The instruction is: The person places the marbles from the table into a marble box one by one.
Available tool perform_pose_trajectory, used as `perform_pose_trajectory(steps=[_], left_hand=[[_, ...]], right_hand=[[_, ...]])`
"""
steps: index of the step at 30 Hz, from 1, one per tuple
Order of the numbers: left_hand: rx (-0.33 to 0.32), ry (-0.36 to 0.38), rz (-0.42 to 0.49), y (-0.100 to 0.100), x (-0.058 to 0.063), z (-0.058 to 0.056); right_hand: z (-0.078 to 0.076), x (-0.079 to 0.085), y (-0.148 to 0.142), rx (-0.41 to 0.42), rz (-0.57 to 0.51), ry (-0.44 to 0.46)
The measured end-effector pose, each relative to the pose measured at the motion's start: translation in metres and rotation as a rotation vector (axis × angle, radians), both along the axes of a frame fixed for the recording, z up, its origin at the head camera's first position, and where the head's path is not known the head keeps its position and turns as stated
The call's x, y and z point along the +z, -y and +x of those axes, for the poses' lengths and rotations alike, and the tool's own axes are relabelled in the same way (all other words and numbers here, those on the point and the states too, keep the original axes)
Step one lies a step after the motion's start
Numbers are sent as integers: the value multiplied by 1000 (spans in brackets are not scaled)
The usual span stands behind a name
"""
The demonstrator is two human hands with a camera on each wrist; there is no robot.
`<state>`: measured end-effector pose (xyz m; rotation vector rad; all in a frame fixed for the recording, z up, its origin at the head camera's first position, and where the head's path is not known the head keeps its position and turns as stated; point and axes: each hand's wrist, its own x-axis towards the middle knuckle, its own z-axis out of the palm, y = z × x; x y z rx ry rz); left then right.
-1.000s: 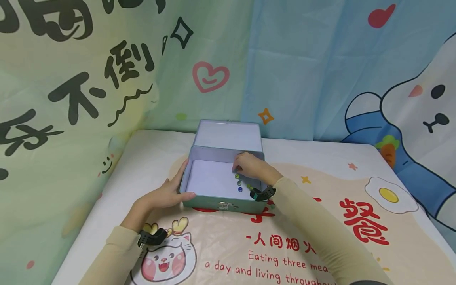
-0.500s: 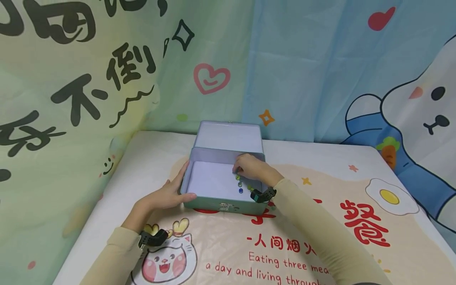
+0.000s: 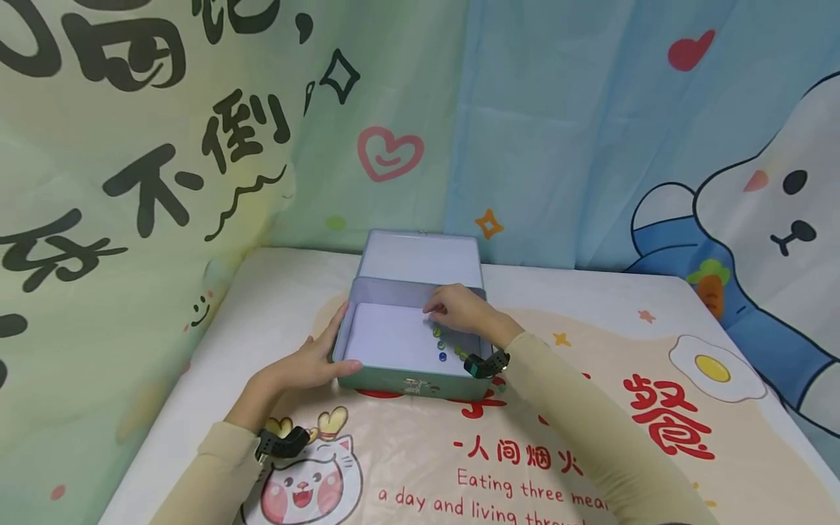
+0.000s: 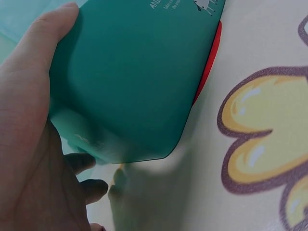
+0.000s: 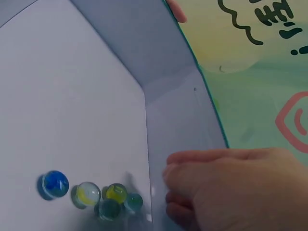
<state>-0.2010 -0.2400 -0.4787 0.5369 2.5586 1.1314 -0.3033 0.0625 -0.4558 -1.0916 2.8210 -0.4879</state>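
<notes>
A green metal tin box [image 3: 413,380] with a pale lining lies on the table, its lid [image 3: 421,259] tipped back. My left hand [image 3: 308,359] grips the box's left side, thumb on the front corner. In the left wrist view, that thumb [image 4: 53,31] rests on the green wall. My right hand [image 3: 459,308] hovers over the right part of the box, fingers loosely bent with no object visible between them. Below it are several glass marbles: a blue marble [image 5: 55,184], a clear-yellow marble [image 5: 88,194], a yellow marble [image 5: 116,193] and greenish ones [image 5: 109,209].
A printed tablecloth [image 3: 407,445] with a cat face, red lettering and a fried egg covers the table. Behind it hangs a patterned cloth backdrop [image 3: 525,146]. The raised walls of the box stand around the marbles.
My right hand has lifted a little and its fingertips have parted slightly. The left hand keeps its hold on the box. The whole head view has shifted slightly downward.
</notes>
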Motion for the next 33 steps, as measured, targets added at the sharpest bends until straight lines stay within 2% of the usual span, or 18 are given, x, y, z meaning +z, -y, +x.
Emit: perform_pose_trajectory(steps=[6,14,25,29,33], left_hand=[[-8,-1,-2,-2,-3,1],[-6,-5,-2,-2,-2,2],[1,-6,-19,-2,-3,1],[6,-10,-18,-3,-2,1],[4,-13,-21,-3,1,2]], right_hand=[[5,8,-2,-36,-50,47],[16,24,-5,-50,-106,53],[32,36,-20,-97,-145,1],[41,41,-27,-108,-190,-33],[49,45,-37,-152,-256,-22]])
